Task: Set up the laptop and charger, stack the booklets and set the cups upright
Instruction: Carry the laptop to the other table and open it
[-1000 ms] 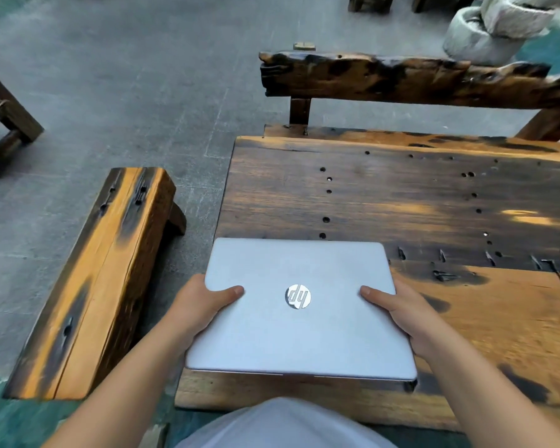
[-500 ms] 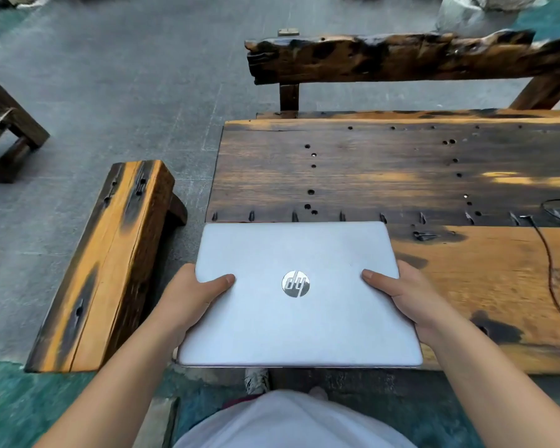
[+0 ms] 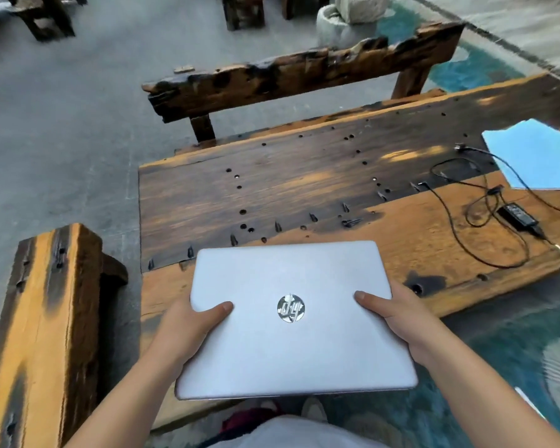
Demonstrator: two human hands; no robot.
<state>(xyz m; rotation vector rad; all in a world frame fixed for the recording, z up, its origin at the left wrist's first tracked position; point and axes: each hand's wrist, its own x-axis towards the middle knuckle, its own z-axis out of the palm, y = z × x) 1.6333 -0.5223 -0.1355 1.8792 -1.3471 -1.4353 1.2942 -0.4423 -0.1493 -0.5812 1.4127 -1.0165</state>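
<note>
We hold the closed silver laptop over the near edge of the wooden table; left hand and right hand clasp its 2 sides, thumbs on the lid, probably to keep it level; the charger lies right, beside a blue booklet.

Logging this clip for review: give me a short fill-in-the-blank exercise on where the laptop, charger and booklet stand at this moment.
1. The silver laptop has its lid ____.
2. The left hand and the right hand grip the laptop at its two ____.
3. The black charger lies on the wooden table with its cable ____ the laptop.
4. The booklet at the table's far right is ____ in colour.

Missing words: closed; sides; not plugged into; blue
</note>
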